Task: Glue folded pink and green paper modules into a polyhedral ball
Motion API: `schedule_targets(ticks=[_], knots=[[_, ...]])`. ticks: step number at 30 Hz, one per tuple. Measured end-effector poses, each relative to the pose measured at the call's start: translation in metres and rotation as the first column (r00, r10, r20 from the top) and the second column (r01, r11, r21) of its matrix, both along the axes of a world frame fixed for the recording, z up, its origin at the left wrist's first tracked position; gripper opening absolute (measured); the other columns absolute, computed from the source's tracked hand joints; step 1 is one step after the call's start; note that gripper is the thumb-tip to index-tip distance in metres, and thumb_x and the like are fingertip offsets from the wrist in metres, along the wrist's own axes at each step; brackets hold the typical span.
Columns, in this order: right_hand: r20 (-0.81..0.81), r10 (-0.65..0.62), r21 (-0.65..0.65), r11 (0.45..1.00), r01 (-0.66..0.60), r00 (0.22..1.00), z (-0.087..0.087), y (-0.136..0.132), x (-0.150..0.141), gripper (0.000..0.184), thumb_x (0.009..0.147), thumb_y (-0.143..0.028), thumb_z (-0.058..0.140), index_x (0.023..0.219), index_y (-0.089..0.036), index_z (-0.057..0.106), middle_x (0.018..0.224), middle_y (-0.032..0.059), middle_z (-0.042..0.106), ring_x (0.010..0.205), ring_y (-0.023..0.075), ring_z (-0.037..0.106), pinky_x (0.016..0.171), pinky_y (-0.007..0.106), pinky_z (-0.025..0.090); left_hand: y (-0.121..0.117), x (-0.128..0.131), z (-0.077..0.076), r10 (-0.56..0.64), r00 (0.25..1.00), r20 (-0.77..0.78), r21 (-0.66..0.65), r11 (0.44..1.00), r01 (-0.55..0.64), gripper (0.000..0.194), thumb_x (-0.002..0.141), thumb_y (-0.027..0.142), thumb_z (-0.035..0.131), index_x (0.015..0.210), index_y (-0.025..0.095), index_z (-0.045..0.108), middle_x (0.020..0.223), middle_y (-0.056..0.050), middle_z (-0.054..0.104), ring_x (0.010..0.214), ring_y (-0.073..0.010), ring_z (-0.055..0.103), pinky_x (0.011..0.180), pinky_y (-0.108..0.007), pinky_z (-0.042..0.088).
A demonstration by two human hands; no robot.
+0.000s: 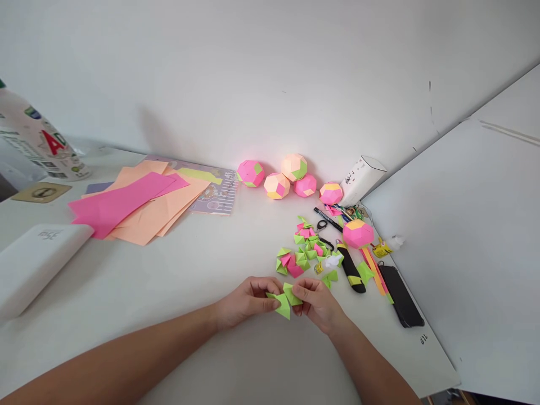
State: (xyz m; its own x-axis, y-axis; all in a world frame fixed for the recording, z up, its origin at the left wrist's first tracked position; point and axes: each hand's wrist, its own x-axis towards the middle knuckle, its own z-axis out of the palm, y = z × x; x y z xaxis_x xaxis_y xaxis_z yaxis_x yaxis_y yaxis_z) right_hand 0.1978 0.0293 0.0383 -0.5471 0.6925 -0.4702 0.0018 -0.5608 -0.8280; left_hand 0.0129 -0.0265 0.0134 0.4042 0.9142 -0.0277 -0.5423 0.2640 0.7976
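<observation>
Between thumb and fingers, my left hand [248, 304] pinches a green folded paper piece [283, 306] with pointed corners. My right hand [319, 304] grips a second green folded paper piece [291, 293] right beside it. The two pieces meet or overlap; whether they are joined, I cannot tell. Just beyond my hands lies a pile of green and pink folded paper pieces [311, 241]. A small glue bottle [329, 262] with a white tip rests at the pile's near edge.
Several finished paper balls [250, 173] stand along the wall. To the right are a black-and-yellow utility knife [350, 267], a black phone [400, 295] and another glue bottle [386, 246]. Pink and peach paper sheets [143, 202], a white power bank [40, 264] and a large bottle [37, 135] are left.
</observation>
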Motion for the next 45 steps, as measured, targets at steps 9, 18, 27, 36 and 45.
schedule_targets(ticks=[9, 18, 27, 36, 45], knots=[[-0.001, -0.001, -0.03, 1.0, 0.001, 1.0, -0.002, 0.001, 0.0, 0.028, 0.063, -0.036, 0.08, 0.061, -0.014, 0.063, 0.049, -0.0025, 0.057, 0.042, 0.0082, 0.049, 0.042, 0.023, 0.035, 0.001, -0.001, -0.001, 0.005, 1.0, -0.001, 0.012, 1.0, -0.005, 0.004, 0.072, 0.019, 0.07, 0.074, 0.016, 0.068, 0.087, -0.004, 0.063, 0.084, -0.0199, 0.059, 0.08, -0.037, 0.044], [0.008, 0.007, -0.036, 0.999, -0.007, 1.0, -0.003, 0.001, 0.0, 0.029, 0.061, -0.037, 0.08, 0.06, -0.014, 0.062, 0.051, -0.0014, 0.059, 0.041, 0.0082, 0.049, 0.042, 0.023, 0.035, 0.0, -0.001, 0.0, 0.008, 1.0, -0.03, -0.017, 1.0, -0.009, 0.004, 0.071, 0.018, 0.069, 0.072, 0.016, 0.066, 0.085, -0.003, 0.06, 0.082, -0.019, 0.058, 0.08, -0.036, 0.044], [0.043, 0.047, 0.008, 0.999, -0.047, 0.998, 0.002, -0.002, 0.0, 0.028, 0.064, -0.035, 0.079, 0.06, -0.014, 0.062, 0.053, -0.0019, 0.057, 0.044, 0.0084, 0.049, 0.045, 0.024, 0.037, -0.001, 0.0, 0.008, -0.004, 0.988, -0.154, -0.067, 0.998, -0.006, 0.017, 0.066, 0.024, 0.07, 0.062, 0.015, 0.057, 0.074, 0.0, 0.055, 0.07, -0.0144, 0.053, 0.068, -0.03, 0.041], [0.111, 0.093, 0.108, 0.989, -0.105, 0.989, 0.004, -0.006, 0.0, 0.026, 0.065, -0.035, 0.078, 0.062, -0.014, 0.063, 0.055, -0.0019, 0.056, 0.049, 0.0096, 0.049, 0.049, 0.025, 0.039, -0.002, -0.001, 0.008, -0.027, 0.967, -0.252, -0.094, 0.996, 0.004, 0.02, 0.061, 0.02, 0.066, 0.054, 0.016, 0.047, 0.061, 0.004, 0.045, 0.058, -0.0105, 0.044, 0.056, -0.025, 0.034], [0.116, 0.042, 0.162, 0.985, -0.06, 0.992, 0.005, -0.011, -0.003, 0.03, 0.065, -0.04, 0.076, 0.061, -0.014, 0.061, 0.053, -0.0021, 0.056, 0.049, 0.0091, 0.047, 0.049, 0.024, 0.037, -0.001, 0.0, 0.014, -0.036, 0.97, -0.239, -0.105, 0.994, 0.011, 0.026, 0.062, 0.032, 0.071, 0.056, 0.017, 0.049, 0.06, 0.002, 0.053, 0.063, -0.0157, 0.055, 0.061, -0.029, 0.041]])
